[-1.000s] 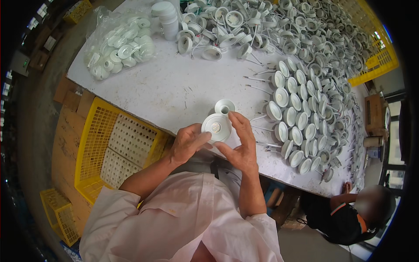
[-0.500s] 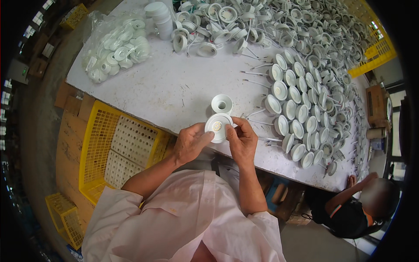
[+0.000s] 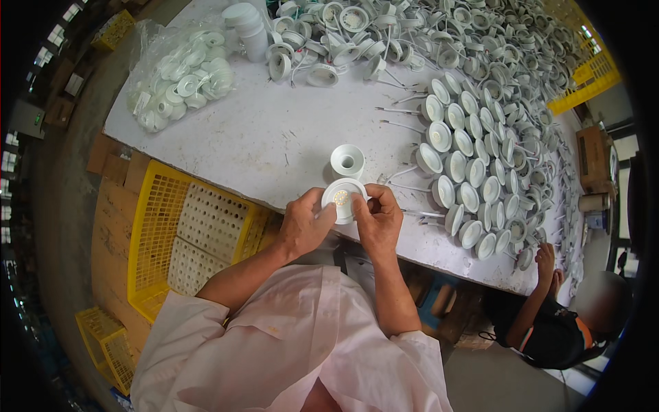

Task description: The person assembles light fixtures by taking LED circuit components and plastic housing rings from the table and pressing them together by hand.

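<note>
Between both my hands is a white round LED downlight (image 3: 344, 199), its open face turned up toward me and small yellowish LEDs showing in the middle. My left hand (image 3: 305, 221) grips its left rim, thumb over the near edge. On the opposite side my right hand (image 3: 379, 221) pinches the rim, its thumb reaching inside toward the LEDs. Just beyond the light, a white reflector cup (image 3: 347, 161) with a hole in its centre stands on the white table (image 3: 274, 144). The undersides of the light and some fingertips are hidden.
Assembled downlights (image 3: 455, 167) with wires lie in rows at right, before a large heap of housings (image 3: 439, 41). A clear bag of white cups (image 3: 185, 82) and a cup stack (image 3: 250, 34) sit far left. A yellow crate (image 3: 147, 240) stands below left; a co-worker (image 3: 549, 329) is at right.
My hands keep hold of the downlight, with only slight finger movement. At the right, the co-worker's hands have risen beside the table edge. The whole view has shifted slightly.
</note>
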`<state>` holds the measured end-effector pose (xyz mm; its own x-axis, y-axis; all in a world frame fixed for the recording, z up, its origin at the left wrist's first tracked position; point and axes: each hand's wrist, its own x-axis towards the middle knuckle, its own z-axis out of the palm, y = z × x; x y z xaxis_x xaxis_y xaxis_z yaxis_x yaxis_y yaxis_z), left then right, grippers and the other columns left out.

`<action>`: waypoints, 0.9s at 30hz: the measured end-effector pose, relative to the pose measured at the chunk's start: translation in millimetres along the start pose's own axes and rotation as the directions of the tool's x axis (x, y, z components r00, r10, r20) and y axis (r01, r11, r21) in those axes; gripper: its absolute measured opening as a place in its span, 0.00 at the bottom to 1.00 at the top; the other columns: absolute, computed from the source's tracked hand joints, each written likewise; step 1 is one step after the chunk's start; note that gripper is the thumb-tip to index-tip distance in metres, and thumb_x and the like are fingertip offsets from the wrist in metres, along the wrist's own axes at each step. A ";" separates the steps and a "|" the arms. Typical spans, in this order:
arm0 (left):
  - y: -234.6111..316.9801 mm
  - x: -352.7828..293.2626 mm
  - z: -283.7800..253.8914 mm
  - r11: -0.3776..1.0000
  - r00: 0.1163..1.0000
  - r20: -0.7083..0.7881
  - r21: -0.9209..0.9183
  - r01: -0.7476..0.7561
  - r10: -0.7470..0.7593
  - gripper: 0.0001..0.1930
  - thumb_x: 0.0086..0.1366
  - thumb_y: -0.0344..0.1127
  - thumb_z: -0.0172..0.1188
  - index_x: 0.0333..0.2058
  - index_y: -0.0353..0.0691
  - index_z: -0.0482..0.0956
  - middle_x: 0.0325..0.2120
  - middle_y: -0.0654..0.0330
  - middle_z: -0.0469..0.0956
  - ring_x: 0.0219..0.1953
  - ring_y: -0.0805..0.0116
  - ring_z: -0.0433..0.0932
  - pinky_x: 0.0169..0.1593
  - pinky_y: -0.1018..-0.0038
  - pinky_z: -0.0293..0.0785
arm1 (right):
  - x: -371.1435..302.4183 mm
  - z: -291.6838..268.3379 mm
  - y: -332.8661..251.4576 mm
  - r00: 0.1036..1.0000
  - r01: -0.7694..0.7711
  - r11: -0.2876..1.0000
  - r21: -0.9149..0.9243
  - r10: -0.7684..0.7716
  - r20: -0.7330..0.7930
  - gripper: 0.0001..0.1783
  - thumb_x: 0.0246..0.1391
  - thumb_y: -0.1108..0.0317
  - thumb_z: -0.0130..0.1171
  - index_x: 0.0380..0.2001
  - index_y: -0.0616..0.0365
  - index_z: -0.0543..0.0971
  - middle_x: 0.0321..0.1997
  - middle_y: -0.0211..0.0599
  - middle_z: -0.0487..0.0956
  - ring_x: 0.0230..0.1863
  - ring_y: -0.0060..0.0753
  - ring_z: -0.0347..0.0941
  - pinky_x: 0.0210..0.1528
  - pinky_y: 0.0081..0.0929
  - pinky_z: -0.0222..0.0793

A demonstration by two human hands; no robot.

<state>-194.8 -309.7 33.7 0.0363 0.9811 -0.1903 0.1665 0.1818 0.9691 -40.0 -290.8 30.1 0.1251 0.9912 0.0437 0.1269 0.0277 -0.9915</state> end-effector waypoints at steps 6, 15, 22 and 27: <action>18.6 4.0 -4.4 0.984 0.984 0.081 -0.066 0.164 -0.159 0.13 0.65 0.32 0.53 0.43 0.28 0.75 0.29 0.57 0.81 0.25 0.75 0.80 0.28 0.81 0.74 | -1.5 -1.1 0.3 0.999 0.038 0.999 -0.012 -0.039 -0.026 0.07 0.49 0.76 0.64 0.31 0.62 0.76 0.30 0.27 0.77 0.24 0.11 0.61 0.26 0.14 0.60; 14.6 5.6 -8.4 0.945 0.943 0.199 -0.139 0.296 -0.266 0.12 0.67 0.32 0.54 0.44 0.29 0.75 0.27 0.61 0.79 0.25 0.77 0.79 0.21 0.84 0.65 | -3.8 -2.4 -1.1 0.993 0.105 0.994 -0.042 -0.107 -0.051 0.06 0.48 0.79 0.60 0.30 0.61 0.75 0.36 0.34 0.78 0.25 0.16 0.64 0.29 0.17 0.62; 15.3 5.0 -2.3 0.936 0.945 0.190 -0.185 0.300 -0.266 0.11 0.68 0.32 0.54 0.44 0.30 0.74 0.29 0.59 0.78 0.25 0.79 0.77 0.18 0.85 0.61 | -4.7 -5.6 2.2 0.995 0.085 0.996 -0.034 -0.086 -0.049 0.06 0.48 0.80 0.59 0.31 0.62 0.75 0.35 0.33 0.77 0.25 0.14 0.61 0.27 0.16 0.60; 13.5 5.2 -8.5 0.956 0.952 0.245 -0.180 0.232 -0.184 0.17 0.62 0.36 0.58 0.45 0.28 0.75 0.31 0.53 0.81 0.32 0.72 0.81 0.31 0.78 0.76 | -4.6 -9.4 6.3 0.999 0.024 0.998 0.053 -0.022 -0.046 0.06 0.49 0.78 0.60 0.32 0.62 0.76 0.32 0.28 0.76 0.24 0.12 0.59 0.26 0.15 0.58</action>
<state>-200.8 -301.6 47.1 0.2458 0.8838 -0.3981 -0.0098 0.4130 0.9107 -30.5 -296.4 24.8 0.1679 0.9832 0.0710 0.0773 0.0587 -0.9953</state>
